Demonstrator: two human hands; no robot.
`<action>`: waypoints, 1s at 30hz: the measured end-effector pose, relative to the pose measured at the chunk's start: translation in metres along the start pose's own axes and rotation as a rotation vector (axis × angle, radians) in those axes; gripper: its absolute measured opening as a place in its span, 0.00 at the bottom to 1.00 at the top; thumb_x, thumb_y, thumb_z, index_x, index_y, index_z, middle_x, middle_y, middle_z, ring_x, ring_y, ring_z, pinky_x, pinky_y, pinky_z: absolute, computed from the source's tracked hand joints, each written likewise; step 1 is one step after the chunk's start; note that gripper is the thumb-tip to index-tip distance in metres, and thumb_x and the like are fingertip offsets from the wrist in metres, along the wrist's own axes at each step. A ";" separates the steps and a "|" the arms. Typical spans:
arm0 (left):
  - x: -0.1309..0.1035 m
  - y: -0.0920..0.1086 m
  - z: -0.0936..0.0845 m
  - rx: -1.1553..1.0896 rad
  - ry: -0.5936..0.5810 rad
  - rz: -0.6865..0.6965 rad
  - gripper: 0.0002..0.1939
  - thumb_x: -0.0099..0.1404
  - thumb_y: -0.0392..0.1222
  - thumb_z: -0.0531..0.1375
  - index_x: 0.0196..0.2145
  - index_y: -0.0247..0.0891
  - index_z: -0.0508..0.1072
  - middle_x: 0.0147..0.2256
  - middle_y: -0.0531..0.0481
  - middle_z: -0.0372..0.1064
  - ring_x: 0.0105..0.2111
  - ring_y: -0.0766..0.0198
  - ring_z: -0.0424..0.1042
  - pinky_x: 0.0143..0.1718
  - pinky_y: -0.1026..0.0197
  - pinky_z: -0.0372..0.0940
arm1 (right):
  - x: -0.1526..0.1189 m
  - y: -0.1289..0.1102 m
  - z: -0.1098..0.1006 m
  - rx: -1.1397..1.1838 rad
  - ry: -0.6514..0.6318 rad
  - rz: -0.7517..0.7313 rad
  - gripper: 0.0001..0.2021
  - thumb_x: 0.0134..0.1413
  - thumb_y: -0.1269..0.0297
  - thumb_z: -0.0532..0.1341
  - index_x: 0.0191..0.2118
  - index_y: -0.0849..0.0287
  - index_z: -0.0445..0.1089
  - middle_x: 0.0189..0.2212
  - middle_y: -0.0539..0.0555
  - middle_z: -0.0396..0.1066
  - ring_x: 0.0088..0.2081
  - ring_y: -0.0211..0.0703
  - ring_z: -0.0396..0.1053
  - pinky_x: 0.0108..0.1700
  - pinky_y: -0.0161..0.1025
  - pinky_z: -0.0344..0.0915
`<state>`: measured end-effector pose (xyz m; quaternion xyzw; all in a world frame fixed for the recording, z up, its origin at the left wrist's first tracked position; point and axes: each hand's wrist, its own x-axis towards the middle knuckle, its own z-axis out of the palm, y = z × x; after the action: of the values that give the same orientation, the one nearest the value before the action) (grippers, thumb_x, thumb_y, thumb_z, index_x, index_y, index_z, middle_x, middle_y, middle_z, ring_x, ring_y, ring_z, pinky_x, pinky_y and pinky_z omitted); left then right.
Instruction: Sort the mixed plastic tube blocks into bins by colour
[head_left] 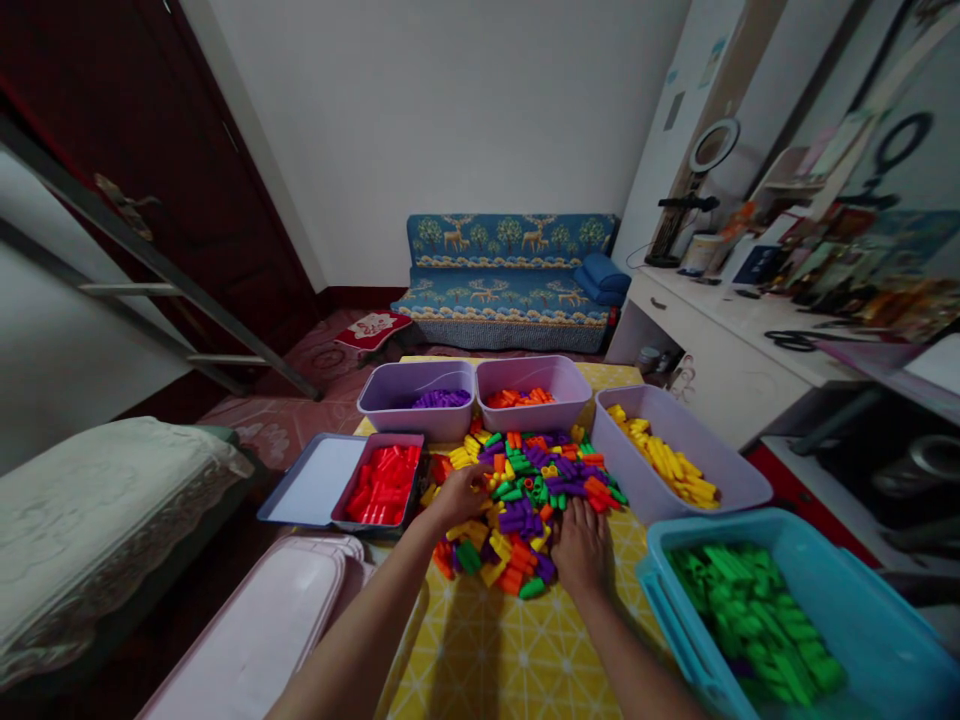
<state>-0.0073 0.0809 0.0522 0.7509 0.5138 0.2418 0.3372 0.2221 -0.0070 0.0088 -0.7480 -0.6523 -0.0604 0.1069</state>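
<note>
A mixed pile of small plastic building pieces in yellow, orange, purple, green and red covers the middle of the table. Over its left part, my left hand has its fingers curled down among the pieces. Whatever lies between those fingertips is too small to make out. Flat against the right edge of the pile rests my right hand, its fingers stretched forward and holding nothing. Closest to that hand are purple and orange pieces.
Around the pile stand bins of sorted pieces: purple, orange, yellow, green in a blue bin, and red in a smaller box. Pale lids lie at left. A patterned sofa is behind the yellow-covered table.
</note>
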 end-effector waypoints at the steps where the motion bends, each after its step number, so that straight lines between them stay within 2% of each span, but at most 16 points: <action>1: -0.003 0.000 0.001 -0.008 0.010 0.008 0.27 0.52 0.28 0.59 0.51 0.37 0.73 0.44 0.47 0.75 0.43 0.61 0.73 0.48 0.59 0.67 | 0.000 0.000 0.000 0.002 -0.001 0.002 0.21 0.61 0.67 0.51 0.56 0.71 0.68 0.57 0.67 0.67 0.60 0.53 0.59 0.65 0.50 0.45; 5: -0.014 0.009 0.002 0.040 0.074 0.094 0.30 0.54 0.29 0.59 0.55 0.42 0.71 0.55 0.45 0.68 0.56 0.58 0.67 0.59 0.56 0.61 | 0.000 0.000 -0.003 0.013 -0.010 -0.004 0.21 0.60 0.67 0.52 0.56 0.70 0.68 0.57 0.66 0.67 0.60 0.54 0.60 0.64 0.50 0.45; 8: -0.019 0.023 0.003 0.168 0.014 0.108 0.30 0.56 0.31 0.60 0.56 0.46 0.70 0.59 0.46 0.63 0.58 0.56 0.64 0.59 0.55 0.60 | 0.000 0.000 -0.003 0.014 -0.002 -0.010 0.21 0.61 0.67 0.51 0.56 0.70 0.67 0.57 0.66 0.67 0.60 0.54 0.59 0.65 0.50 0.44; 12: -0.019 0.039 0.010 0.356 -0.039 0.015 0.27 0.60 0.35 0.60 0.57 0.49 0.69 0.55 0.45 0.66 0.56 0.53 0.65 0.58 0.53 0.61 | 0.000 0.001 0.001 0.014 0.010 0.001 0.21 0.61 0.68 0.50 0.56 0.69 0.67 0.58 0.65 0.66 0.60 0.53 0.59 0.65 0.49 0.44; 17: -0.014 0.039 0.022 0.301 -0.001 -0.055 0.21 0.60 0.31 0.59 0.50 0.45 0.74 0.51 0.47 0.68 0.55 0.58 0.65 0.57 0.57 0.60 | 0.000 0.002 0.004 0.005 0.018 -0.015 0.21 0.61 0.66 0.50 0.55 0.69 0.67 0.57 0.66 0.67 0.60 0.54 0.59 0.64 0.50 0.44; 21: -0.014 0.030 0.028 0.188 0.088 -0.039 0.17 0.58 0.29 0.59 0.43 0.42 0.78 0.51 0.46 0.67 0.54 0.58 0.66 0.57 0.57 0.61 | 0.000 0.002 0.000 0.013 0.002 -0.015 0.21 0.60 0.67 0.51 0.55 0.68 0.68 0.57 0.65 0.67 0.60 0.53 0.58 0.64 0.50 0.44; 26: -0.020 0.033 0.029 0.220 0.220 0.018 0.14 0.57 0.31 0.62 0.39 0.45 0.80 0.56 0.48 0.65 0.61 0.51 0.58 0.62 0.49 0.56 | 0.001 0.001 -0.002 0.023 0.012 -0.008 0.21 0.60 0.67 0.51 0.56 0.68 0.67 0.57 0.65 0.67 0.60 0.53 0.58 0.64 0.49 0.44; 30: -0.023 0.042 0.026 0.188 0.293 0.034 0.14 0.64 0.33 0.57 0.43 0.46 0.78 0.51 0.48 0.70 0.54 0.56 0.65 0.57 0.53 0.62 | 0.001 0.001 0.002 0.028 0.013 -0.004 0.21 0.61 0.67 0.51 0.56 0.68 0.67 0.58 0.66 0.66 0.61 0.53 0.58 0.65 0.49 0.44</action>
<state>0.0287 0.0419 0.0667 0.7444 0.5650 0.3053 0.1828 0.2230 -0.0056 0.0075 -0.7446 -0.6539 -0.0564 0.1216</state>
